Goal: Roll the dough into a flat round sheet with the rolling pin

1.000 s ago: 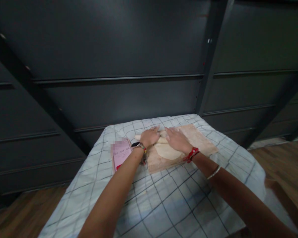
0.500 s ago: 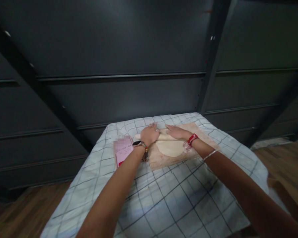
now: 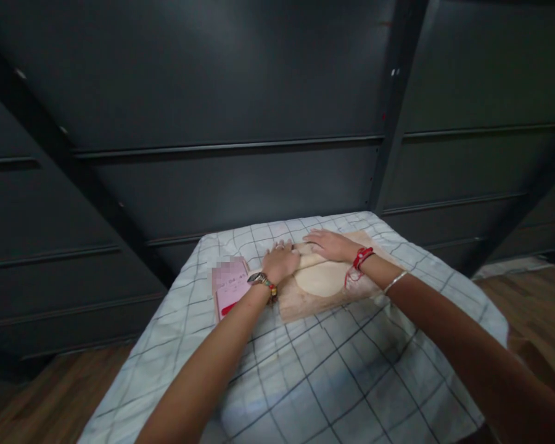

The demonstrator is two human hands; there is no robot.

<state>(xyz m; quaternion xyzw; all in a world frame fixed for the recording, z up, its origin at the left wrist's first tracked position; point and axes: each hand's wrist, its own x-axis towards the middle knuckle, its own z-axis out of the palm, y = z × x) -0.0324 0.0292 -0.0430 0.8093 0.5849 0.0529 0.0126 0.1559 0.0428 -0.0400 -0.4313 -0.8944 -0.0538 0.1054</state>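
Note:
A flattened round of pale dough [image 3: 321, 281] lies on a light wooden board [image 3: 296, 307]. Across the dough's far part runs a wooden rolling pin [image 3: 309, 259], mostly covered by my hands. My left hand [image 3: 281, 260] lies over the pin's left part, fingers stretched forward and somewhat apart. On the pin's right part rests my right hand [image 3: 329, 244], palm down, fingers extended toward the left. Neither hand is wrapped round the pin, as far as I can see. The pin's right end is hidden behind the right hand.
A phone with a pink screen [image 3: 231, 285] lies left of the board, close to my left wrist. Everything rests on a table with a white checked cloth [image 3: 305, 382]. Dark metal panels [image 3: 259, 185] rise behind the table's far edge.
My left hand has opened from a more closed grip to outstretched fingers on the rolling pin. The right hand has shifted slightly and still lies over the pin.

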